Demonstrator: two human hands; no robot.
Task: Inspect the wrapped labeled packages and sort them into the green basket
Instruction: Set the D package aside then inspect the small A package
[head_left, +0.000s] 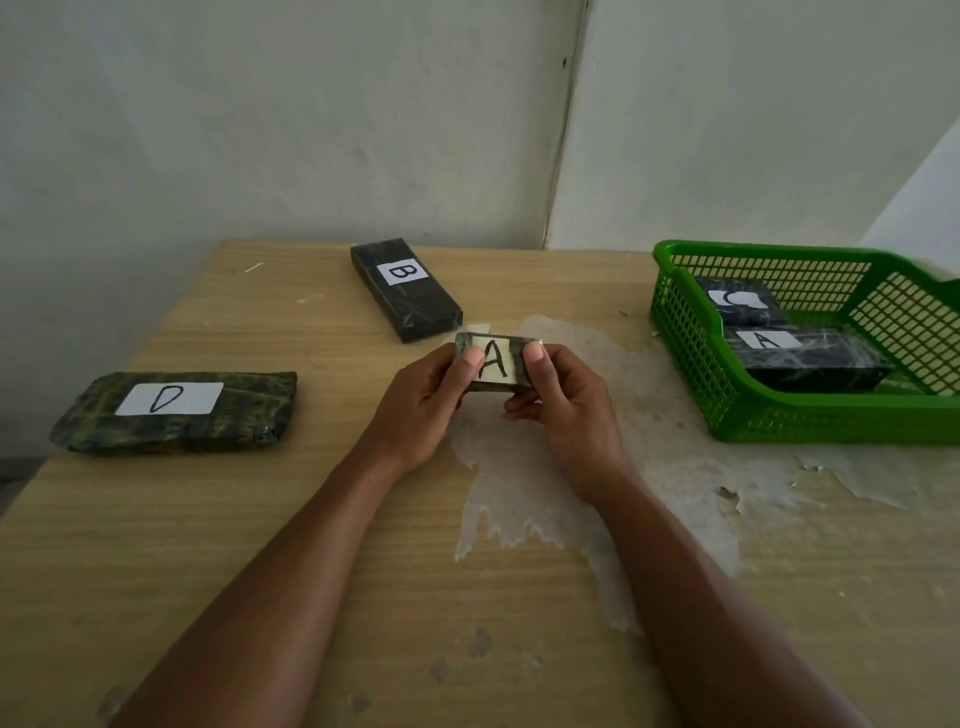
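A small package (496, 364) marked A is held between both hands over the middle of the table (291, 561). Its left end is gripped by the left hand (423, 402): the thumb (474, 357) is laid across the left edge of the white label and the fingers are curled behind. Its right end is gripped by the right hand (566, 410), with the thumb (534, 354) pressed on the face just right of the letter and the fingers curled underneath. The labelled face is turned toward the camera, with the letter upright. The package appears to be held clear of the tabletop, though the gap beneath it is hidden by the fingers.

The B package (405, 291) is laid flat just beyond the held one, its near corner close to the left thumb in this view. The D package (176, 413) is laid flat well to the left of the hands.

The basket (831, 422) is set at the right side of the table, well apart from the hands. Two packages are seen inside it: the C package (743, 306) at the back and a second A package (815, 361) just in front of it.

A pale worn patch (519, 499) is spread over the tabletop beneath the hands and toward the basket.
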